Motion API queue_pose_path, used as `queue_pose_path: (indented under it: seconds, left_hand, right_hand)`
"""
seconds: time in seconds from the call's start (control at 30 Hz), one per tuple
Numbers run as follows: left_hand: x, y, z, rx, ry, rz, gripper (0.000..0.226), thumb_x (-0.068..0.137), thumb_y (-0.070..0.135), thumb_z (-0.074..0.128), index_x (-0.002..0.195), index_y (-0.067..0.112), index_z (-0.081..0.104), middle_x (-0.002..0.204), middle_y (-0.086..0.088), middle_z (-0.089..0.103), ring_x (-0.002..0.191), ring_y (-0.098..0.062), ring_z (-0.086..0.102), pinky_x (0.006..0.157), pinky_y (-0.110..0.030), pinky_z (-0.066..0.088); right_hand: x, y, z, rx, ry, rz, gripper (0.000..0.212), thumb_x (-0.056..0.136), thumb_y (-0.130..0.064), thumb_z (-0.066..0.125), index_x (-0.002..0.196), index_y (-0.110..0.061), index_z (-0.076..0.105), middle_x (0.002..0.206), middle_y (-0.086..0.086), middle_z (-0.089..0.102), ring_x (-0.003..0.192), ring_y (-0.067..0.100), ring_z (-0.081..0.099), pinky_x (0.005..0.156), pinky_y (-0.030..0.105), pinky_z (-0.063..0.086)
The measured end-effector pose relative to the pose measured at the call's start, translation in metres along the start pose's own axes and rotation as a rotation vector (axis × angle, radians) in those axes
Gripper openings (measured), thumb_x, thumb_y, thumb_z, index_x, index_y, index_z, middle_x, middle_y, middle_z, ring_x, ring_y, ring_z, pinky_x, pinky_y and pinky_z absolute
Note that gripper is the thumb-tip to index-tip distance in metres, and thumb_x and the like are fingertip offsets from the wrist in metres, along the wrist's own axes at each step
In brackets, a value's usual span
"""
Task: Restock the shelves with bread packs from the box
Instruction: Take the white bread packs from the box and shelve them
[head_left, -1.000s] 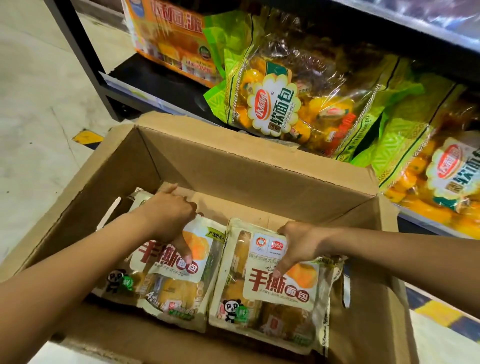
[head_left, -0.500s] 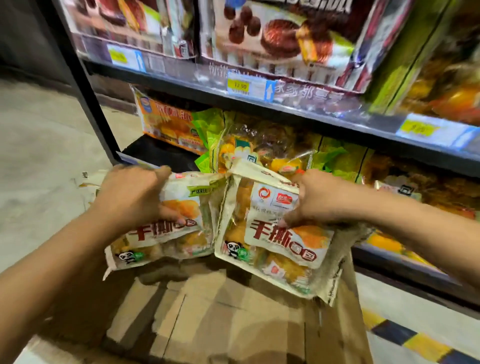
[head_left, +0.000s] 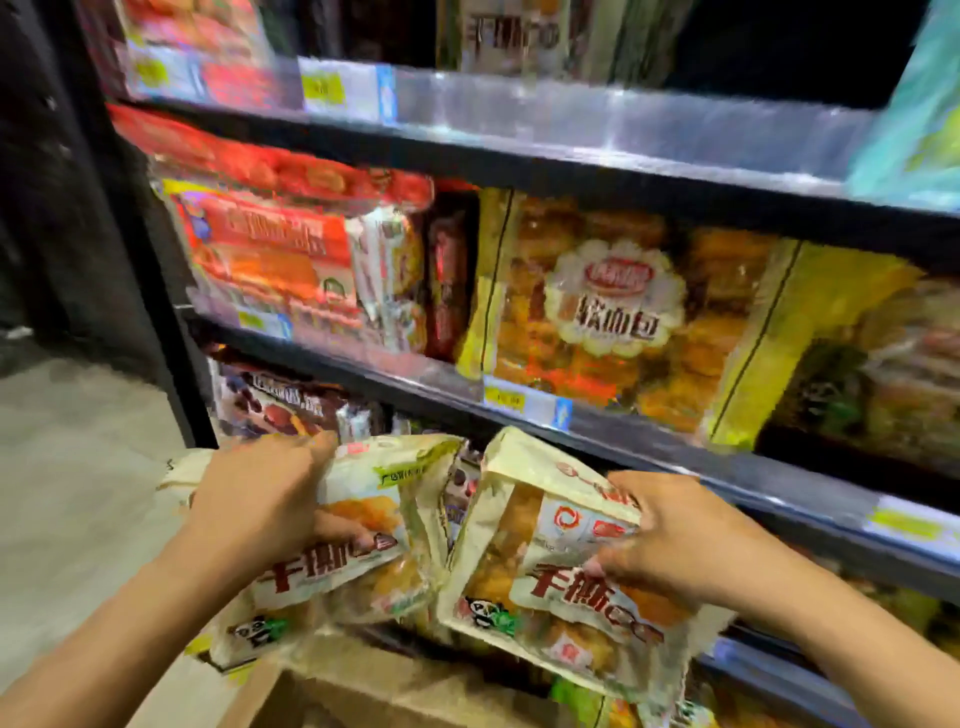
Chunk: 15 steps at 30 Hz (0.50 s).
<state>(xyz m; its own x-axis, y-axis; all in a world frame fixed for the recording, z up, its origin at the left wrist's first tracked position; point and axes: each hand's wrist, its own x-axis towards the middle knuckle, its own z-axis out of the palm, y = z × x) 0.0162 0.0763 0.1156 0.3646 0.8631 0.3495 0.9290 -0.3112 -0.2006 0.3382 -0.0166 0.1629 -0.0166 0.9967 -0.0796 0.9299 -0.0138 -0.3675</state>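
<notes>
I hold two cream bread packs with red lettering and a panda logo, raised in front of the shelves. My left hand (head_left: 265, 506) grips the left bread pack (head_left: 363, 566) by its upper part. My right hand (head_left: 670, 535) grips the right bread pack (head_left: 530, 587) near its top right. The two packs hang side by side, nearly touching. The cardboard box (head_left: 363, 691) shows only as a rim at the bottom centre, below the packs.
Black shelving (head_left: 519, 150) with clear price rails fills the view. Red-orange packs (head_left: 270, 260) and a large yellow bread bag (head_left: 613, 317) sit on the middle shelf. Dark chocolate cake packs (head_left: 280, 405) lie one shelf below. A dark gap (head_left: 753, 41) shows top right. Grey floor (head_left: 67, 467) lies left.
Both hands have lifted the two packs out of the box and up to shelf height. My view has swung upward from the box to the higher shelves.
</notes>
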Motion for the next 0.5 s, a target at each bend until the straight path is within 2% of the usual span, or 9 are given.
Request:
queue_pose_path:
  seconds: [0.07,0.13,0.23,0.37,0.5]
  left_hand:
    - [0.017,-0.008,-0.042,0.006,-0.014,0.031,0.085,0.032,0.097,0.051,0.072,0.022,0.046,0.055,-0.001,0.063,0.056,-0.026,0.066,0.049,-0.027,0.024]
    - [0.027,-0.013,-0.078,-0.022,-0.056,0.021,0.084,0.037,0.095,0.053,0.080,0.024,0.040,0.074,0.000,0.069,0.077,-0.026,0.069,0.058,-0.031,0.028]
    - [0.036,-0.016,-0.131,-0.027,-0.173,0.021,0.083,0.047,0.092,0.053,0.095,0.025,0.041,0.097,0.002,0.070,0.098,-0.023,0.065,0.068,-0.033,0.027]
    - [0.046,-0.032,-0.202,-0.007,-0.196,0.010,0.087,0.049,0.091,0.055,0.102,0.022,0.048,0.094,0.000,0.071,0.095,-0.024,0.066,0.065,-0.032,0.029]
    - [0.052,-0.048,-0.265,0.004,-0.201,0.000,0.090,0.051,0.088,0.057,0.107,0.018,0.051,0.093,-0.001,0.070,0.092,-0.025,0.067,0.065,-0.031,0.030]
  right_hand:
    - [-0.004,-0.015,-0.035,0.013,-0.042,0.014,0.029,0.063,-0.044,0.079,0.081,-0.032,0.059,0.083,-0.015,0.069,0.078,0.002,0.063,0.066,0.028,0.050]
    - [-0.011,-0.030,-0.065,0.020,-0.100,0.021,0.027,0.065,-0.044,0.078,0.075,-0.036,0.054,0.076,-0.018,0.064,0.069,-0.003,0.058,0.058,0.022,0.043]
    - [-0.023,-0.051,-0.107,0.014,-0.174,0.056,0.029,0.066,-0.044,0.078,0.079,-0.031,0.056,0.074,-0.014,0.064,0.068,-0.003,0.057,0.056,0.020,0.041]
    - [-0.040,-0.081,-0.169,0.057,-0.205,0.080,0.030,0.066,-0.042,0.081,0.084,-0.029,0.062,0.080,-0.014,0.067,0.071,-0.002,0.060,0.057,0.018,0.043]
    - [-0.054,-0.107,-0.222,0.086,-0.191,0.081,0.031,0.062,-0.039,0.084,0.083,-0.028,0.064,0.083,-0.014,0.068,0.077,0.000,0.063,0.071,0.026,0.052]
